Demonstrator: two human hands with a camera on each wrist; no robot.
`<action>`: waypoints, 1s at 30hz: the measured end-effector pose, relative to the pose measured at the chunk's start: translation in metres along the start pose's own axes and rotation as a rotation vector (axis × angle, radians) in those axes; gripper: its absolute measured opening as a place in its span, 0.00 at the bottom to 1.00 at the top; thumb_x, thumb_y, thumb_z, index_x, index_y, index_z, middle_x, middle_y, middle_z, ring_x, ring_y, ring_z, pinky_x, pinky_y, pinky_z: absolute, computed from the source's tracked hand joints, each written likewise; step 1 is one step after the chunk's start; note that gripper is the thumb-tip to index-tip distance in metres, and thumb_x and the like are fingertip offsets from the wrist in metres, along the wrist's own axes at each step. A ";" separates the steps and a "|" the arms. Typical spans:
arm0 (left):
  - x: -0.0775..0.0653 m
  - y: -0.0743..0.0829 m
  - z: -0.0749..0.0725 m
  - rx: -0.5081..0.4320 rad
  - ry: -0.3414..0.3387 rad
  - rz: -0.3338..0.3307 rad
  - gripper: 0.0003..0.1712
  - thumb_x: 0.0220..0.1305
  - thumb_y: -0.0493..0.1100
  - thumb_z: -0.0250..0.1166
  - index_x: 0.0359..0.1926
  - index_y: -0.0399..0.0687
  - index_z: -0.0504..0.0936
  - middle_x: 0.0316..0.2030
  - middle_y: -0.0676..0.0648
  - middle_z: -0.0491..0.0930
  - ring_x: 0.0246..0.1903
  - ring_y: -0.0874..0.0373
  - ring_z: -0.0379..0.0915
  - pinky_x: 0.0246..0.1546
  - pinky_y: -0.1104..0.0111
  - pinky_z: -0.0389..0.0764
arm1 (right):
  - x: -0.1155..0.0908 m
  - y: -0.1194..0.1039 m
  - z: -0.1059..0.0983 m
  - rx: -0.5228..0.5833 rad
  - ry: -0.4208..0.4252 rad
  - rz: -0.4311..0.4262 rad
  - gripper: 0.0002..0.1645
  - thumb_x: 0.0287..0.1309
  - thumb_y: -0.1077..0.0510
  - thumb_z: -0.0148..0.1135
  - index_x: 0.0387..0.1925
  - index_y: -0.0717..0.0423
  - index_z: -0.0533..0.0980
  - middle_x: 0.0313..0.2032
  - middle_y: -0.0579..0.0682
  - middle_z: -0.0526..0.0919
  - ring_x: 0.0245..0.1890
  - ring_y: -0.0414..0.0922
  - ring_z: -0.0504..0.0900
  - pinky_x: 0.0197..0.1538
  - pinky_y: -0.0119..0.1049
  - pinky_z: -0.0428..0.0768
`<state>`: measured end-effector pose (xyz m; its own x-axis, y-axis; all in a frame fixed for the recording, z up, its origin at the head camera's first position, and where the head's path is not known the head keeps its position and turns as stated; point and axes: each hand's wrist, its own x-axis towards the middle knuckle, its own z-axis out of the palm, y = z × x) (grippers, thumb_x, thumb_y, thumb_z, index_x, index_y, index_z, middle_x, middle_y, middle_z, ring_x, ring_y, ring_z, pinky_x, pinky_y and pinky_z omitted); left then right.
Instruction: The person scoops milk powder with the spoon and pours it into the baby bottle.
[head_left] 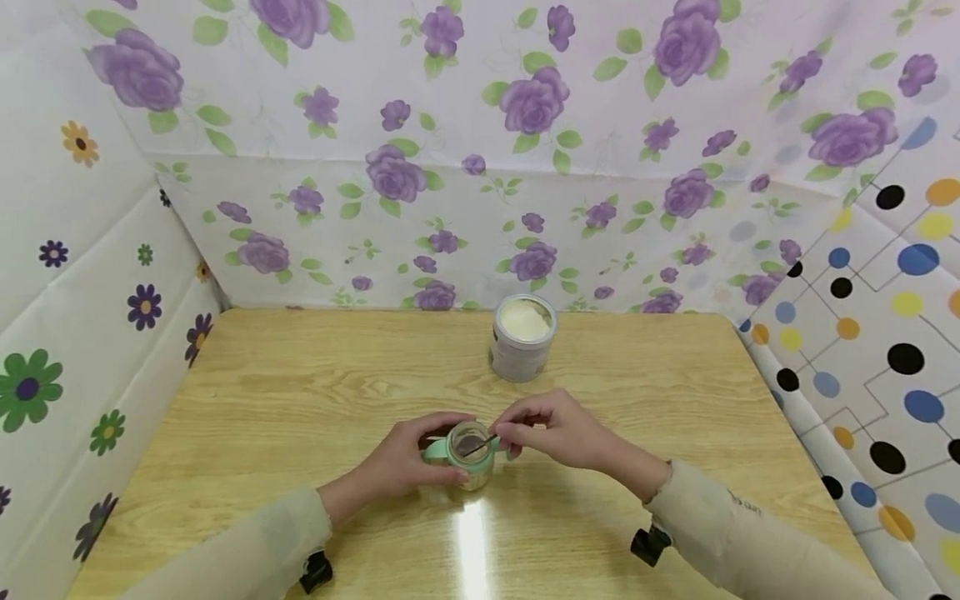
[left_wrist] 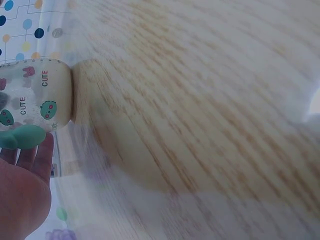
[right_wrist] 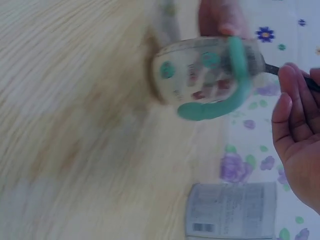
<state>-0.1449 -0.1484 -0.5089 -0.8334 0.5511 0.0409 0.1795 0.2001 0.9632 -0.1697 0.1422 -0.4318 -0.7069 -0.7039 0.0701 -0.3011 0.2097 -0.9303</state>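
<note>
A clear baby bottle (head_left: pixel 474 478) with mint-green side handles stands uncapped on the table; the left wrist view shows "CUTE" and small cartoon prints on its wall (left_wrist: pixel 37 87). My left hand (head_left: pixel 408 458) holds it from the left, thumb in front and fingers behind. From the right, my right hand (head_left: pixel 558 429) pinches a thin dark handle (right_wrist: pixel 271 69) that slants into the bottle's mouth. Its lower end is inside, and its kind is not clear from these views. A green handle (right_wrist: pixel 215 107) curves along the bottle in the right wrist view.
Behind the bottle, slightly right, stands an open grey can (head_left: pixel 519 354) with pale cream powder inside. The wooden table (head_left: pixel 322 375) meets a flower-printed cloth wall (head_left: pixel 465 225) at its back edge. Printed cloths also hang at both sides.
</note>
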 end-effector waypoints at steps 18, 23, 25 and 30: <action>0.001 -0.001 0.000 0.029 0.014 0.018 0.41 0.59 0.45 0.83 0.72 0.56 0.79 0.65 0.54 0.82 0.64 0.54 0.79 0.65 0.66 0.81 | 0.009 -0.004 -0.013 0.279 0.161 0.105 0.18 0.80 0.57 0.59 0.47 0.70 0.86 0.34 0.53 0.89 0.33 0.44 0.87 0.42 0.40 0.90; 0.001 -0.001 0.000 0.020 0.016 0.017 0.40 0.60 0.45 0.83 0.72 0.55 0.79 0.65 0.52 0.82 0.64 0.49 0.78 0.64 0.65 0.82 | 0.006 0.000 -0.018 0.491 0.242 0.190 0.17 0.82 0.57 0.56 0.43 0.63 0.86 0.33 0.47 0.88 0.31 0.40 0.84 0.41 0.33 0.87; 0.000 -0.001 0.000 0.014 0.011 0.015 0.40 0.60 0.45 0.83 0.73 0.54 0.78 0.65 0.52 0.82 0.65 0.48 0.78 0.64 0.65 0.81 | 0.005 0.002 -0.023 0.576 0.267 0.208 0.18 0.83 0.56 0.54 0.43 0.59 0.87 0.31 0.45 0.88 0.30 0.38 0.84 0.40 0.30 0.86; 0.000 -0.003 0.000 0.007 -0.002 0.024 0.42 0.62 0.45 0.82 0.75 0.49 0.76 0.67 0.52 0.81 0.67 0.47 0.76 0.67 0.66 0.78 | 0.006 0.006 -0.040 0.753 0.327 0.200 0.21 0.86 0.55 0.50 0.42 0.54 0.88 0.29 0.42 0.89 0.28 0.34 0.83 0.38 0.27 0.83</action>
<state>-0.1454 -0.1491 -0.5116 -0.8276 0.5577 0.0634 0.2034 0.1926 0.9600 -0.2014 0.1668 -0.4222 -0.8863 -0.4450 -0.1281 0.2738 -0.2806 -0.9199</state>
